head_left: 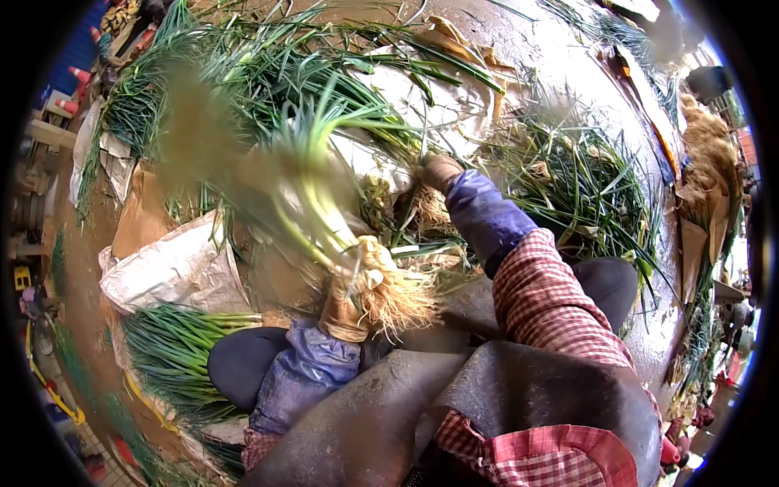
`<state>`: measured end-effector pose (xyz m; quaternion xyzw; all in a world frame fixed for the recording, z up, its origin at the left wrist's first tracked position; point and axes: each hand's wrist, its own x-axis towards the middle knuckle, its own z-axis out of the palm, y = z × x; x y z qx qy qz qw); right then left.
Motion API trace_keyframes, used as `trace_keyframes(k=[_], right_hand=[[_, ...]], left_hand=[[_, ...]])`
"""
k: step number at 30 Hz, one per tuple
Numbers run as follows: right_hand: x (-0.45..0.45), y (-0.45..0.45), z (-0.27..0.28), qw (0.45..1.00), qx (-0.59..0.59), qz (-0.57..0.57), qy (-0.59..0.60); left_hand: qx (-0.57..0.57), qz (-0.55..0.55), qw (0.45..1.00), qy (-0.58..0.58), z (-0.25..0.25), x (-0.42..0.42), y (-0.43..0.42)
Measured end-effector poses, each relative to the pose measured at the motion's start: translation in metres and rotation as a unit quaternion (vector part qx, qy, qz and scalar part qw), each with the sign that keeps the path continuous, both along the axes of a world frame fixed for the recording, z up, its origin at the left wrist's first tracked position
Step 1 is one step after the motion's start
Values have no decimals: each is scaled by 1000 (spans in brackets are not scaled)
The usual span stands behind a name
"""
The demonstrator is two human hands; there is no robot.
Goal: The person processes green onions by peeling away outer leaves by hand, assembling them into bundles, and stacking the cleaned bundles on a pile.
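Note:
My left hand (pixel 347 307), in a tan glove, is closed around a bunch of spring onions (pixel 316 195) near its root end. Pale, stringy roots (pixel 398 300) hang out to the right of the glove, and the green tops point away from me, partly blurred. Further off, my right hand (pixel 441 172), also gloved, is closed low over the pile, just above a clump of roots (pixel 428 207). Its fingertips are hidden, so what they hold cannot be made out. Loose spring onions (pixel 268 73) lie heaped beyond both hands.
A neat bundle of spring onions (pixel 178 353) lies by my left knee, below a folded whitish sack (pixel 178 264). More loose greens (pixel 576 187) are piled at right on the wet floor (pixel 552 49). A dark apron (pixel 535 381) covers my lap. Smudges blur parts of the view.

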<state>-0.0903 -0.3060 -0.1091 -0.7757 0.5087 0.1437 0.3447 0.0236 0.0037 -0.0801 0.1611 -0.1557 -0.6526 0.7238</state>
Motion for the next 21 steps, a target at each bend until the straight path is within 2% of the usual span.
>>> trace_keyframes(k=[1,2,4,5,6,8,10,12,13,14,16,17,18,19,20,21], right_hand=[[10,-4,-5,993,-65,63,73],[7,-5,-10,993,-75,63,58],[7,-12,-12,987,-74,123,77],[5,-17,-23,977,-135,141,84],[5,-32,-35,967,-119,189,125],[1,-14,25,973,-130,156,110],[-6,2,61,963,-196,179,50],[-21,26,89,958,-215,185,26],[-34,34,93,943,-241,229,-13],[-36,39,98,946,-180,256,81],[-64,42,112,937,-31,346,29],[-65,43,113,917,24,387,96],[-62,48,113,904,-25,403,144],[-59,51,115,943,-62,315,91],[-55,54,116,969,-97,223,38],[-53,50,99,932,-238,268,-50]], left_hand=[[-45,54,997,32,10,-14,-9],[-19,54,998,34,23,-11,-8],[75,41,996,29,62,-6,-2],[136,49,989,-1,70,-5,-5],[276,115,947,-116,71,-8,-7],[306,132,932,-145,47,-17,-15],[283,21,957,-57,61,-20,-15],[289,35,956,-45,53,-22,-15],[287,32,957,-31,55,-21,-15],[284,29,958,-17,56,-21,-13],[265,11,964,22,58,-23,-11],[250,11,968,-15,65,-25,-11],[234,11,971,-52,73,-26,-11],[256,8,967,4,80,-26,-11],[255,9,967,5,80,-27,-11],[247,-5,968,-50,80,-28,-9]])
